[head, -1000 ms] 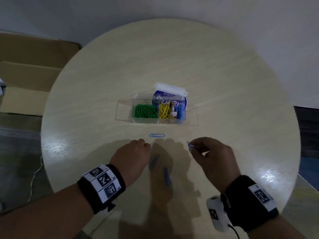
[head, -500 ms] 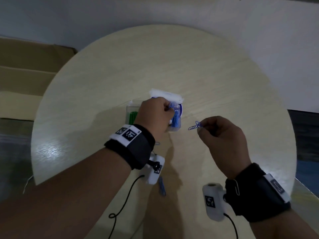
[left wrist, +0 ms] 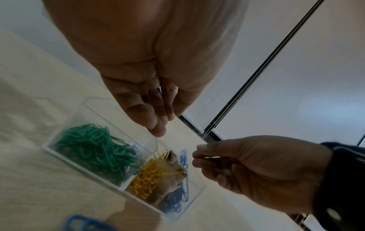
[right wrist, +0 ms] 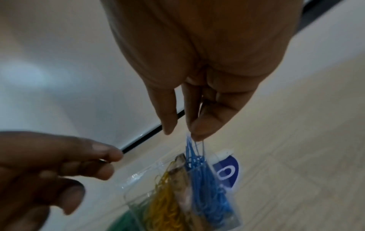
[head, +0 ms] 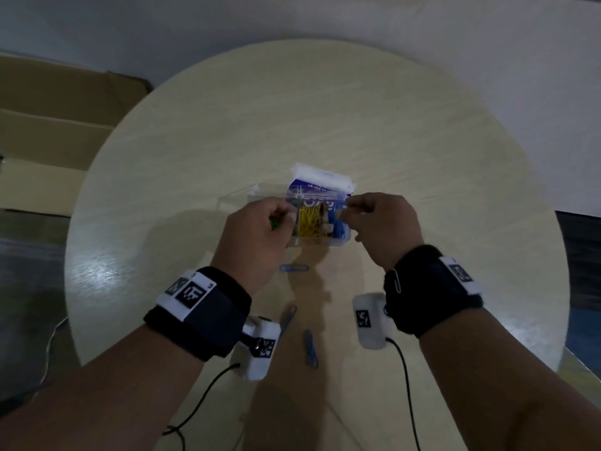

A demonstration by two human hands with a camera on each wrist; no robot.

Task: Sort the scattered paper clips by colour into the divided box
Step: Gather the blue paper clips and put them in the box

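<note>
A small bunch of blue paper clips was pinched at its top between the right hand's thumb and fingertip, dangling over the divided box's 3 o'clock compartment. The left hand was loosely curled and held nothing. The clips were judged light, springy and tangle-prone, best gripped by one loop end.

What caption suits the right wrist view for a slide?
Right hand pinches blue paper clips over the divided box's blue compartment.

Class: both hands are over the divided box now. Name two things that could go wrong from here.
The right hand pinches blue clips over the blue compartment, right beside the yellow clips; released off-line, they might land there. Three blue clips lie near the wrists and could be brushed away.
</note>
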